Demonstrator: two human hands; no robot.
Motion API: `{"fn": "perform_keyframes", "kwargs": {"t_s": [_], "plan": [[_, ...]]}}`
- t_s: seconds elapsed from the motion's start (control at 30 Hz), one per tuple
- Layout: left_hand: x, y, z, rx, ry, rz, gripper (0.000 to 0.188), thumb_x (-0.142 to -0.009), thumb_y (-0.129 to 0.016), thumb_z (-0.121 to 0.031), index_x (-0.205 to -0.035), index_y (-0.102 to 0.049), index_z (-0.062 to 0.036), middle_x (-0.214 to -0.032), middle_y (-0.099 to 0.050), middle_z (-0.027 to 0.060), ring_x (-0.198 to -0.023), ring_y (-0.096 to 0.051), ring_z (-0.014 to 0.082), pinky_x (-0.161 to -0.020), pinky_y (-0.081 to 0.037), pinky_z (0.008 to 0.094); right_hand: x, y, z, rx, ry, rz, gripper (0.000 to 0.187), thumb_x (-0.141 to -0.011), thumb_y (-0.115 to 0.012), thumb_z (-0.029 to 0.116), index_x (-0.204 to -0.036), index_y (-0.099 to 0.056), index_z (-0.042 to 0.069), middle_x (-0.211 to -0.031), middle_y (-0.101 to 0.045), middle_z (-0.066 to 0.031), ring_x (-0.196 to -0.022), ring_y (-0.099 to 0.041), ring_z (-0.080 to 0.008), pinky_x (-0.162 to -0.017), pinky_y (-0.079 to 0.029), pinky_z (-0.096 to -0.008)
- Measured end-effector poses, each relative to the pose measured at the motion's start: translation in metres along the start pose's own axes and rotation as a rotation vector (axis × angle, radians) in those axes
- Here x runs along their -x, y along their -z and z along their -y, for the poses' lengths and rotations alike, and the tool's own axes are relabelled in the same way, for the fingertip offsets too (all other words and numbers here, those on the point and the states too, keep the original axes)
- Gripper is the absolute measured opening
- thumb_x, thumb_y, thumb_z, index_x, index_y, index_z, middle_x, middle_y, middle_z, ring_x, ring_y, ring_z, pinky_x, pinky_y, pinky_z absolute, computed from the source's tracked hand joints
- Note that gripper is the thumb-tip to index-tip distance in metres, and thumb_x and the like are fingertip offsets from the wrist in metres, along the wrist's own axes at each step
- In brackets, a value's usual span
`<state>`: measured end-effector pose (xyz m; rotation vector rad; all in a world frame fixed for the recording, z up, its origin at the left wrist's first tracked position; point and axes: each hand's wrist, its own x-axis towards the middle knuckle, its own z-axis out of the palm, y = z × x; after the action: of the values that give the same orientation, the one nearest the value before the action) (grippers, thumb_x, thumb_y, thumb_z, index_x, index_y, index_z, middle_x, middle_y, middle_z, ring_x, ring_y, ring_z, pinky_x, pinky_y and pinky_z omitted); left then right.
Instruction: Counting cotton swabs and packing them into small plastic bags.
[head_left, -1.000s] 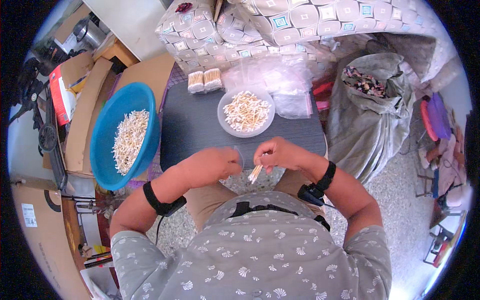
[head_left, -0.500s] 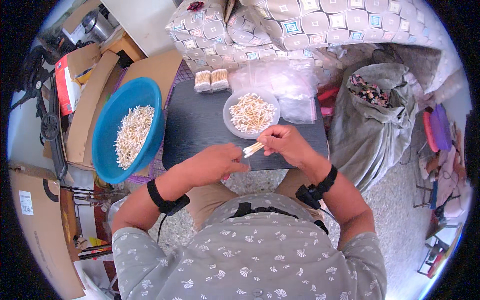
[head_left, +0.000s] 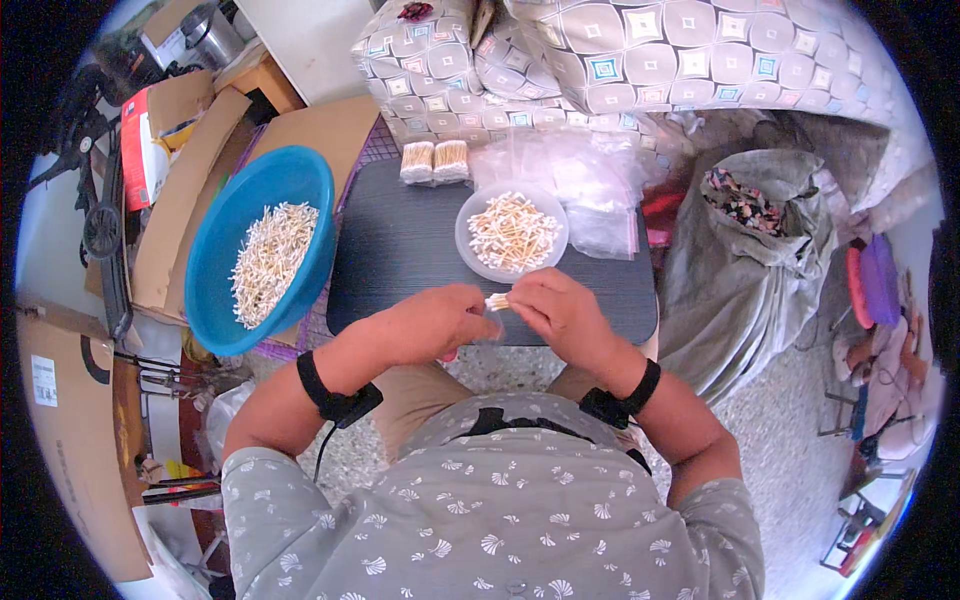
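Head view, cotton swab bundle [head_left: 497, 301] pinched between left hand [head_left: 432, 322] and right hand [head_left: 562, 312] (both grips closed).

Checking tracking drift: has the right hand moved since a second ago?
Yes. The right hand, pinching a small bundle of swabs, has risen from the lap up to the dark table edge, nearer the white bowl.
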<state>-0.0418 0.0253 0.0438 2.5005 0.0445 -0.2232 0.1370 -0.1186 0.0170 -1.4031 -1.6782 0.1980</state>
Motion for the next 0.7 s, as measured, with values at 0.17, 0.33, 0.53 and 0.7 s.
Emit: {"fn": "perform_keyframes", "kwargs": {"t_s": [0.17,0.33,0.53,0.7], "plan": [[0.0,-0.004,0.011,0.188,0.05,-0.051,0.02,-0.088,-0.055,-0.024,-0.099,-0.064,-0.0094,-0.089,-0.052,0.0133,-0.067,-0.056,0.0252,-0.064,-0.047,0.0349,-0.002,0.004,0.004,0.073,0.123,0.028,0.016,-0.076,-0.067,0.006,-0.092,-0.064,0.005,-0.091,-0.061,-0.0094,-0.081,-0.06,-0.0257,-0.069,-0.05,-0.0338],[-0.002,-0.007,0.021,0.031,-0.117,-0.117,0.025,-0.088,-0.057,-0.028,-0.097,-0.062,-0.0054,-0.09,-0.051,0.0144,-0.075,-0.055,0.0252,-0.061,-0.047,0.0354,-0.007,0.006,0.005,0.09,0.207,0.059,0.018,-0.073,-0.068,0.005,-0.091,-0.064,0.005,-0.091,-0.061,-0.0087,-0.079,-0.059,-0.0251,-0.067,-0.05,-0.0342],[-0.002,-0.007,0.018,0.393,0.262,-0.002,0.028,-0.08,-0.059,-0.008,-0.106,-0.065,-0.0139,-0.097,-0.051,0.0145,-0.09,-0.052,0.03,-0.075,-0.046,0.0362,-0.011,0.009,0.006,0.084,0.249,0.075,0.018,-0.074,-0.067,0.004,-0.091,-0.064,0.004,-0.091,-0.061,-0.0085,-0.078,-0.059,-0.0248,-0.065,-0.049,-0.0335],[0.0,-0.001,0.009,0.11,-0.112,-0.083,0.031,-0.075,-0.063,-0.005,-0.104,-0.067,-0.0142,-0.1,-0.051,0.0144,-0.095,-0.051,0.0296,-0.079,-0.045,0.0354,-0.013,0.009,0.005,0.064,0.25,0.206,0.019,-0.08,-0.056,0.01,-0.098,-0.061,0.006,-0.095,-0.06,-0.0091,-0.087,-0.058,-0.0279,-0.073,-0.049,-0.0356]]}}
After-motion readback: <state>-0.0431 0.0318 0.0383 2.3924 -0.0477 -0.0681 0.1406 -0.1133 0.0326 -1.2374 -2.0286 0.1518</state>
